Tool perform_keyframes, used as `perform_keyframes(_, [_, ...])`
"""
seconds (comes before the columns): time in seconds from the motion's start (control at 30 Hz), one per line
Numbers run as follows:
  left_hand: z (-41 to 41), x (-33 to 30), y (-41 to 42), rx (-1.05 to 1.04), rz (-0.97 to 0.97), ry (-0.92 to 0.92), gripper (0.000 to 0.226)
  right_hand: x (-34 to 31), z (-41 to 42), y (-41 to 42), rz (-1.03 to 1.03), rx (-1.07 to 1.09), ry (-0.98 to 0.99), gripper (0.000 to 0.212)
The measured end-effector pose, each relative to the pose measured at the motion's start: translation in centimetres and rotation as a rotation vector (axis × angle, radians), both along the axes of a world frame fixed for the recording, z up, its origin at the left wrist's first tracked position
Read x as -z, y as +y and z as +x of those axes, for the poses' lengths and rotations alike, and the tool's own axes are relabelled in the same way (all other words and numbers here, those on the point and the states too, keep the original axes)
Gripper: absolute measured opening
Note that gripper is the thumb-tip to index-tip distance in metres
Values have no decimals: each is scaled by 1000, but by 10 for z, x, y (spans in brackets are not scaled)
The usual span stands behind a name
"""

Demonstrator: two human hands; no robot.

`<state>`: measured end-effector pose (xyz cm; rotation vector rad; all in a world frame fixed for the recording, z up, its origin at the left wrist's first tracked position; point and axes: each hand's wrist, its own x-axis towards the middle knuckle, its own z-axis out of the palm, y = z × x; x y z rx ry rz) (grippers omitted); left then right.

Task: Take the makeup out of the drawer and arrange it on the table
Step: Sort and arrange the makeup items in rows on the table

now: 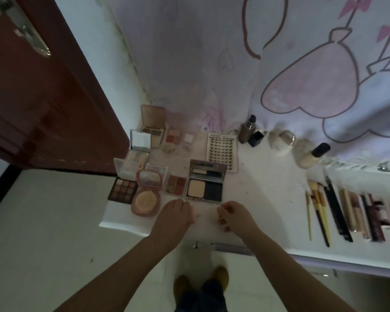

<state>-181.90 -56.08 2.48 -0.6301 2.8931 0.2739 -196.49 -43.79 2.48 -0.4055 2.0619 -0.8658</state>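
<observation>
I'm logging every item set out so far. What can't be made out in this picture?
- Pale item between left hand and right hand: blurred, partly hidden by fingers.
- Row of brushes and pencils: cut off by the right edge.
- Drawer: only its front edge shows below the table; contents hidden.
- Lash tray label: too small to read.

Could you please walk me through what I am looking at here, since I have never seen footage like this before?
There is one picture, taken by a wide-angle camera worn on a person's head, looking down at their two bare hands; no robot is involved. On the white table lie open makeup palettes, such as a round pink compact and a black-and-cream powder case, plus a lash tray, bottles and a row of brushes. The left hand and right hand sit near the front edge, fingers curled; something small and pale lies between them, too blurred to identify.
</observation>
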Motion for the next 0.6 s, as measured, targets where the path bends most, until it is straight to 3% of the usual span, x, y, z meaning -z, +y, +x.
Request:
perform_keyframes(0.2, [-8,0,-3,30,-183,-1,41,20,16,-21,74,-85,213,12])
perform_keyframes(0.33, [-9,5,-5,12,-247,-54,29,21,19,-17,56,-43,255,18])
perform_keyframes(0.43, [-15,-3,-5,12,-230,-52,29,13,11,-8,37,-16,244,19])
perform_keyframes(0.53, [-33,-8,-6,59,-55,13,41,-8,-20,7,18,33,281,17])
perform_keyframes(0.6, [-56,-13,-1,132,68,154,41,-30,-53,17,41,45,381,16])
